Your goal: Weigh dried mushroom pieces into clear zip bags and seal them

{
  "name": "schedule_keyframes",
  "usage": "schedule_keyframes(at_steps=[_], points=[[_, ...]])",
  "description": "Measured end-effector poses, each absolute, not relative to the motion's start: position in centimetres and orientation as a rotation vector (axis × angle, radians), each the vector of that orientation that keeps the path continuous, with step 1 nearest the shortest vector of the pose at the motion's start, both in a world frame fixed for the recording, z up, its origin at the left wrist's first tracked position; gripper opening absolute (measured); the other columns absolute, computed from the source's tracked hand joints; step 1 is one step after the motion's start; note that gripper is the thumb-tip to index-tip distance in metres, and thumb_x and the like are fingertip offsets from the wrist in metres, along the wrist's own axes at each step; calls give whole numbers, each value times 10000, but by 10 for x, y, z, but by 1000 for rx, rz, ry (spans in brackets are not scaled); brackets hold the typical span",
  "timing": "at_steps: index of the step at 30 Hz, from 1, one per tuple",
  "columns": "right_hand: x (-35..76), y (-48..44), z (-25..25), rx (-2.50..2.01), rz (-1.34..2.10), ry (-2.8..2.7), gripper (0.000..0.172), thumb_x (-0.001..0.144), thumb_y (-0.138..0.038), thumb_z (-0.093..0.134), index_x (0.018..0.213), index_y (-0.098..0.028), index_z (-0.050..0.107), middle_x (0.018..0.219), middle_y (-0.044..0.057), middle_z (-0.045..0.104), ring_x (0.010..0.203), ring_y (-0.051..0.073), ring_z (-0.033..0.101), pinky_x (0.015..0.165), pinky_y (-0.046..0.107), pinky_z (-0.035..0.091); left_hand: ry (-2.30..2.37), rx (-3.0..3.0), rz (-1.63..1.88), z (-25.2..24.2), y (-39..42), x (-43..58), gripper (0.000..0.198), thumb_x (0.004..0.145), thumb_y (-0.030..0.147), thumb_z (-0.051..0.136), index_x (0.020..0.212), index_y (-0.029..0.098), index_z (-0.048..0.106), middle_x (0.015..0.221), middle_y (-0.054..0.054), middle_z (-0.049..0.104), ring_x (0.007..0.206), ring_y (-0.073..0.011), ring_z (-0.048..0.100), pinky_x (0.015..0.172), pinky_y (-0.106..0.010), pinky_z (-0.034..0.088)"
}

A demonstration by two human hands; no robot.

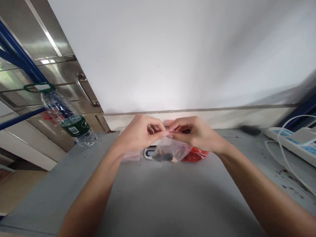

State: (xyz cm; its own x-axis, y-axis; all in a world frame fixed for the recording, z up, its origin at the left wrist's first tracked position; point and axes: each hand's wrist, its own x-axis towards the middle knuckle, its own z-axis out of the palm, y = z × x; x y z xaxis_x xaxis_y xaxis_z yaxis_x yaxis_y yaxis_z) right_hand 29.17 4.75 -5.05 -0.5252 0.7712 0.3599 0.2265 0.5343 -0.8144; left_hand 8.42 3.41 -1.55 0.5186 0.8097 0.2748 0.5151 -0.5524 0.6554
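Note:
A clear zip bag (175, 147) with a red line along its top edge hangs between my two hands. My left hand (143, 131) pinches the top edge near its left end. My right hand (190, 131) pinches the same edge, with the fingertips of both hands almost touching. Dark and pale things show blurred in the bag's bottom; I cannot tell what they are. Behind the bag sits a small white device with a display (149, 153), partly hidden. A red plastic bag (196, 154) lies under my right hand, and flat clear bags (131, 156) lie below my left.
A large water bottle (76, 126) with a green label stands at the left on the grey table (158, 197). At the right lie a white power strip (296, 141), its cable (280, 154) and a dark object (250, 130). A white wall (177, 59) rises behind.

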Motion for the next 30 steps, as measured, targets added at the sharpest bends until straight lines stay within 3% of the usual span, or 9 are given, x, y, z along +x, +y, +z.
schedule_keyframes(at_steps=[5,13,19,24,30], points=[[293,47,-49,-823,951,-2030,214,845,-408,727,792,-202,755,824,46,757,676,156,607,600,302,451,1019,2378,821,-19,33,86,165,901,217,597,769,179,688,751,-14,719,680,-132,636,678,-254,530],[295,47,-45,-868,995,-1931,287,772,-460,805,717,-190,726,651,4,667,579,125,546,545,281,418,1033,2377,907,-19,37,90,153,889,221,584,759,174,651,754,-16,700,675,-128,610,663,-252,511],[297,46,-45,-910,927,-1957,262,778,-433,800,703,-194,721,641,8,678,552,127,546,507,276,398,950,2424,818,-25,45,87,185,916,247,544,746,184,579,713,5,615,656,-118,534,596,-238,412],[294,45,-46,-879,949,-1972,245,787,-432,789,719,-203,731,683,16,710,592,142,582,544,290,428,891,2474,701,-29,47,86,340,987,276,454,658,201,411,605,49,359,547,-99,319,509,-259,254],[290,49,-51,-833,1062,-1943,266,782,-444,795,737,-190,730,719,28,704,640,144,569,568,295,422,805,2585,750,-30,50,83,340,968,208,449,647,208,338,579,58,323,515,-94,289,509,-263,228]])
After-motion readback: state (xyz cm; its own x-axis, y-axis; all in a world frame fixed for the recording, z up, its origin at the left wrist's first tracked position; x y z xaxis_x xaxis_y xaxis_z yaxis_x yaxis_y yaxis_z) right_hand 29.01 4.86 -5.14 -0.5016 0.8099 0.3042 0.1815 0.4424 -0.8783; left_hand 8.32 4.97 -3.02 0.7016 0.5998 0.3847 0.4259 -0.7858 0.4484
